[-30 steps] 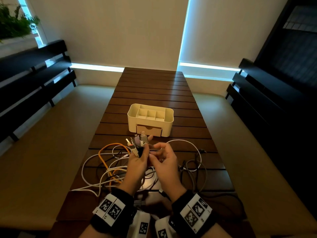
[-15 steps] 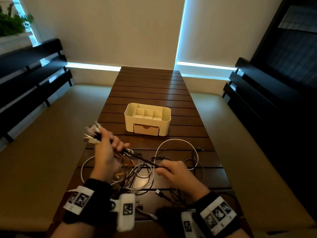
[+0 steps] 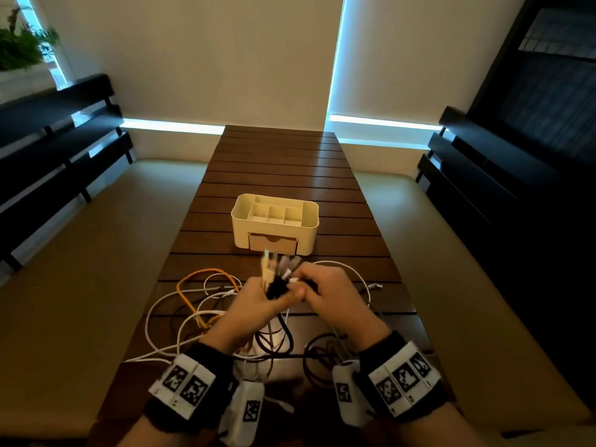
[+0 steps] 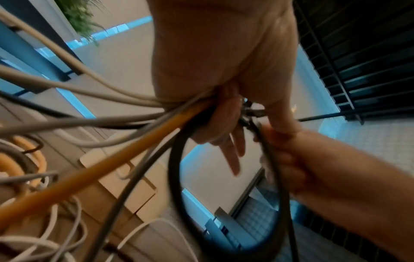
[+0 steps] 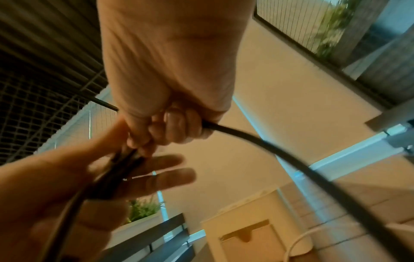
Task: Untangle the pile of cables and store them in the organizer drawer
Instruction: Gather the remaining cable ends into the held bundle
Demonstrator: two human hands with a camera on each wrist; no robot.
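A tangle of white, orange (image 3: 193,279) and black cables (image 3: 322,353) lies on the near half of the wooden table (image 3: 277,156). My left hand (image 3: 274,295) grips a bundle of cable ends, with the plugs (image 3: 277,267) sticking up above the fist. In the left wrist view the white, orange (image 4: 134,141) and dark cords run into that fist (image 4: 221,120). My right hand (image 3: 325,291) touches the left and has its fingers (image 5: 174,129) curled round one black cable (image 5: 257,141). The cream organizer (image 3: 275,221) stands just beyond, its wooden drawer (image 3: 272,243) shut.
Padded benches (image 3: 96,285) run along both sides of the table, with dark slatted backrests (image 3: 54,150) behind them. The far half of the table holds nothing but the organizer. A plant (image 3: 22,50) stands at the upper left by the window.
Half a second ago my left hand was out to the left with the bundle and my right hand was low on the pile. Both hands have come back together in front of the organizer.
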